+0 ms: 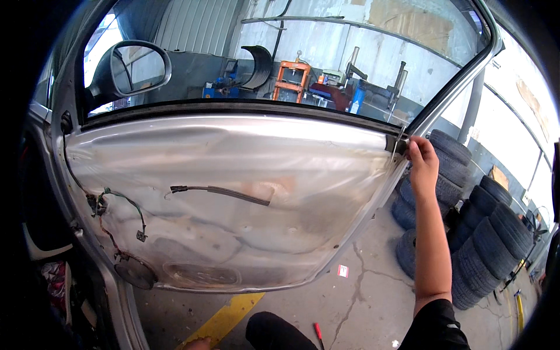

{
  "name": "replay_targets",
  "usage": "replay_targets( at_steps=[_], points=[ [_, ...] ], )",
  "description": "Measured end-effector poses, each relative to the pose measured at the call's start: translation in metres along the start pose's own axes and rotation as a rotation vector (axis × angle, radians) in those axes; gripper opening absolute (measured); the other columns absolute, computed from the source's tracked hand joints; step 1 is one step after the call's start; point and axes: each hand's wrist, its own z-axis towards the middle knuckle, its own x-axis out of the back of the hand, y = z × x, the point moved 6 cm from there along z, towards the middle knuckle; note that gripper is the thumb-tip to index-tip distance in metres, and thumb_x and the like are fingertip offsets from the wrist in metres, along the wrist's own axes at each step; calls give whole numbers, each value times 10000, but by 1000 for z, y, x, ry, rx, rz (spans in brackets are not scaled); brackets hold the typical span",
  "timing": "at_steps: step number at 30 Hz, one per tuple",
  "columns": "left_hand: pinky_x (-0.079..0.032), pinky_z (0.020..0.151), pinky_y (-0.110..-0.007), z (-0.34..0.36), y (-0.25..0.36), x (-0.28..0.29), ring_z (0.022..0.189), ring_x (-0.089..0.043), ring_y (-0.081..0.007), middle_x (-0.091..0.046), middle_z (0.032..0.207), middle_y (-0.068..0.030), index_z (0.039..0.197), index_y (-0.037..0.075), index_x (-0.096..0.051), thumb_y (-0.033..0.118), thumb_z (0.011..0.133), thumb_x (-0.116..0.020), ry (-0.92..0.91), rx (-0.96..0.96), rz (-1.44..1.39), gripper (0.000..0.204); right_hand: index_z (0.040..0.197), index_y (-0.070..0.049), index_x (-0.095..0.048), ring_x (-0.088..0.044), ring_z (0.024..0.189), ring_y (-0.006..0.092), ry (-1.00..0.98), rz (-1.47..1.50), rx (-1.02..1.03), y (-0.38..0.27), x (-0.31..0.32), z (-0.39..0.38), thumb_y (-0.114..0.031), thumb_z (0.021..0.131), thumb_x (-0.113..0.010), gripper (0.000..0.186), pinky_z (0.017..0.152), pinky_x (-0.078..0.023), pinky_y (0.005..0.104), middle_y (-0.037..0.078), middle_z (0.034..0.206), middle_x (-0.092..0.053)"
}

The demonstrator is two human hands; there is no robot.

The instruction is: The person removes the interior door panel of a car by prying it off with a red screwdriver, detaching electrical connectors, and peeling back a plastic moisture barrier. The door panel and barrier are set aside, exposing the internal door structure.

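The right hand (422, 156) is at the upper rear corner of the car door (303, 163), thumb and fingers drawn together beside a thin metal strip (398, 144) standing against the door just below the window (204, 76); whether they pinch it cannot be told. Only a sliver of the left hand (199, 344) shows low down, its grip hidden. Stacked tires (493, 242) stand beyond the right forearm.
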Motion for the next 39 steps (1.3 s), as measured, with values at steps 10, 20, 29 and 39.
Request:
replay_targets(
  at_steps=[10,20,29,39],
  points=[
    [-438,1124,-505,-33,45,19,1345,-553,-407,-582,1452,-235,1440,10,-545,573,992,-586,-151,175,102,720,1167,-21,-659,-590,865,88,184,-234,94,16,-22,-47,-89,944,-766,256,789,-509,236,15,1010,-631],
    [-433,1135,-492,-30,39,6,1346,-552,-410,-592,1426,-261,1488,22,-493,569,976,-613,-90,127,60,759,947,-6,-668,-588,861,103,227,-180,244,47,-13,-36,-53,950,-748,93,781,-497,237,27,1036,-618],
    [-419,1153,-495,-30,46,7,1384,-518,-407,-555,1482,-238,1535,69,-446,569,966,-629,-107,103,77,780,921,-28,-578,-596,977,156,-47,-53,208,27,-7,-71,-162,1012,-694,199,939,-472,298,44,1129,-624],
    [-378,1185,-505,-33,49,6,1436,-458,-409,-458,1570,-237,1601,82,-339,525,991,-609,-130,42,13,800,1168,-17,-628,-575,964,97,-41,161,-42,31,-19,-77,-145,1035,-666,189,837,-466,246,26,1088,-652]
  ],
)
